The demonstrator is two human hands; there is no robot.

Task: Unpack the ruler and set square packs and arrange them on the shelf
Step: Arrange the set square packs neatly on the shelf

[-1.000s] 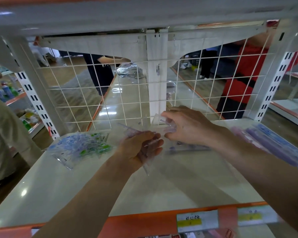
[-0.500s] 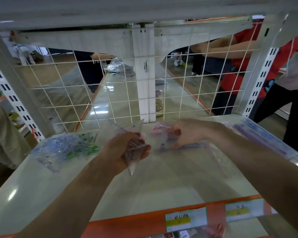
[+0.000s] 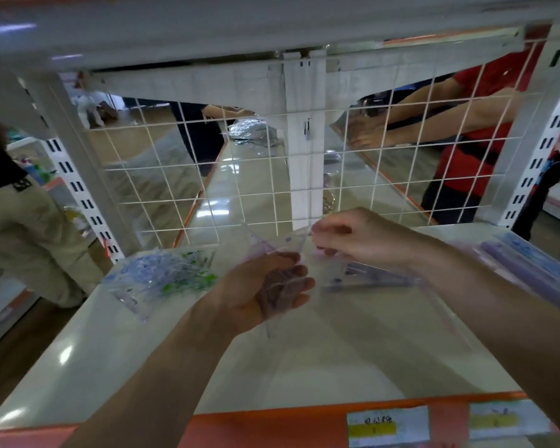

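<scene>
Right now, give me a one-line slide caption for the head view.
Left hand grips clear purple-printed plastic set square packs; right hand pinches another clear pack, above the glossy white shelf.

On the shelf [image 3: 304,367], a pile of packs [image 3: 162,276] is laid at the left rear, and long ruler packs [image 3: 530,270] are laid along the right edge. Between them, above the middle, a bundle of packs [image 3: 282,286] is held in the left grip [image 3: 265,292] and pinched at its rear end by the right grip [image 3: 353,240]. A wire grid [image 3: 240,176] is fixed behind the shelf, and labels [image 3: 387,426] are stuck on its front edge.
</scene>
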